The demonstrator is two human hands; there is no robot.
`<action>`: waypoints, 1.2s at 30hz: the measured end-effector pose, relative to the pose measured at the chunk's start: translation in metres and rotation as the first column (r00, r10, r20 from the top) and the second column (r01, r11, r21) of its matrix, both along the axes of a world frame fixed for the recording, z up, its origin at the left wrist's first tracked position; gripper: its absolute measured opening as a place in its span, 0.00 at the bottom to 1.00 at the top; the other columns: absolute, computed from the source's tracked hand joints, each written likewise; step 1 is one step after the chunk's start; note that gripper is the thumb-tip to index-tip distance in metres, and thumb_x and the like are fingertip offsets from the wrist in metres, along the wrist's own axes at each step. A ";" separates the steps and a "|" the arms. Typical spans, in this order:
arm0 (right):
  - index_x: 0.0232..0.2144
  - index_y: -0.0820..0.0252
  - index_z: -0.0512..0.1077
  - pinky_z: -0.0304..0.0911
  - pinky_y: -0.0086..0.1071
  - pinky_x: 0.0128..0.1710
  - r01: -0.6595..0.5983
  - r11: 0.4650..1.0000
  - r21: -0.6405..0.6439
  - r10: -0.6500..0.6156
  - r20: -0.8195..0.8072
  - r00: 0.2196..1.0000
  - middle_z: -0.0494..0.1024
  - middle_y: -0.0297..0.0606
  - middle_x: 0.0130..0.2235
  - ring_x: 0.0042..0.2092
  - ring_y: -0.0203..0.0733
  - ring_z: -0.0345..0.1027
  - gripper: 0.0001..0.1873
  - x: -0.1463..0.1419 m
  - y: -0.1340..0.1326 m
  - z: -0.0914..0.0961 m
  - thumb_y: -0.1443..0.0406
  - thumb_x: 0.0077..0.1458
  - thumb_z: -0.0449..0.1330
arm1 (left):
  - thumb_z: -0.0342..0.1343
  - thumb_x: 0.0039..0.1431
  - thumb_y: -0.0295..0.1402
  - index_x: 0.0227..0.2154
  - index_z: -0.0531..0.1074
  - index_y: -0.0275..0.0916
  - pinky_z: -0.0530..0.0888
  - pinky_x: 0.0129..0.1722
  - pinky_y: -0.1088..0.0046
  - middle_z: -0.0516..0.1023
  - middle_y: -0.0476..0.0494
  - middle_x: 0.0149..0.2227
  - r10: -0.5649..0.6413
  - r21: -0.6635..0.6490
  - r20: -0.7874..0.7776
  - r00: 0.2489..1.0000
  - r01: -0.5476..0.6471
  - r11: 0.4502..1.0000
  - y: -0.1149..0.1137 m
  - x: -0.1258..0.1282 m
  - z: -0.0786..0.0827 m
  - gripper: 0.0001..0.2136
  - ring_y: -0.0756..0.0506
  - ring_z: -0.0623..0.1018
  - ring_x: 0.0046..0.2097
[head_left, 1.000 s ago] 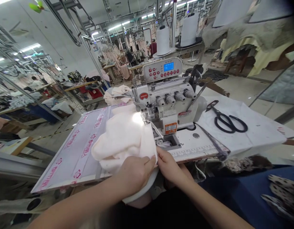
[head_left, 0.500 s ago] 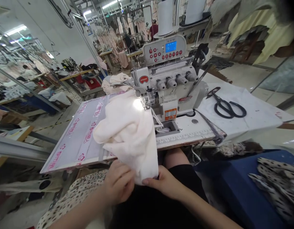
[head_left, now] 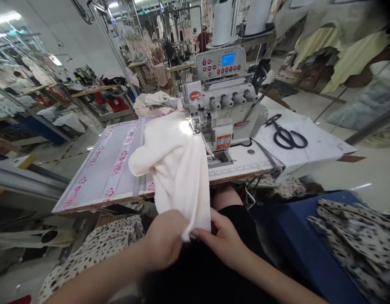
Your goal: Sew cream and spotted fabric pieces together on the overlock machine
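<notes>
A cream-white piece of fleecy fabric [head_left: 179, 169] runs from under the presser foot of an overlock sewing machine [head_left: 223, 105] down over the table's front edge to my lap. My left hand [head_left: 166, 238] is closed on the fabric's lower left part, its fingertips hidden by the hand and folds. At the lower right corner my right hand [head_left: 225, 238] pinches the fabric edge between thumb and fingers. The two hands are close together, just above my dark clothing. A bright lamp lights the cloth beside the needle.
Black scissors [head_left: 288, 137] lie on white cloth right of the machine. Spotted fabric [head_left: 96, 249] hangs below the table at left; more spotted fabric [head_left: 356, 236] rests on a blue surface [head_left: 296, 228] at right. Crumpled cloth [head_left: 157, 103] is piled behind the table.
The fabric is drawn out straighter and longer toward me. My left hand has moved right, up against the cloth's lower edge near my right hand. The camera view has shifted slightly.
</notes>
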State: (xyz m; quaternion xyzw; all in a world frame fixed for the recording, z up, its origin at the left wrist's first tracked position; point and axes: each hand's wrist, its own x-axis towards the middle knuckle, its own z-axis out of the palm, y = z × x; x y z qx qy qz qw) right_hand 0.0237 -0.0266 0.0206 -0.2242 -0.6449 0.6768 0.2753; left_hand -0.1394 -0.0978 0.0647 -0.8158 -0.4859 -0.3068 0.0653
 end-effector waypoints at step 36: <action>0.23 0.65 0.66 0.47 0.23 0.15 -0.257 0.879 -0.402 0.240 -0.094 0.966 0.61 0.30 0.15 0.15 0.28 0.49 0.25 0.036 -0.017 0.027 0.57 0.60 0.38 | 0.53 0.52 0.21 0.38 0.69 0.33 0.61 0.41 0.65 0.74 0.46 0.32 0.036 -0.041 -0.003 0.999 -0.036 0.998 -0.025 0.036 0.007 0.10 0.49 0.70 0.34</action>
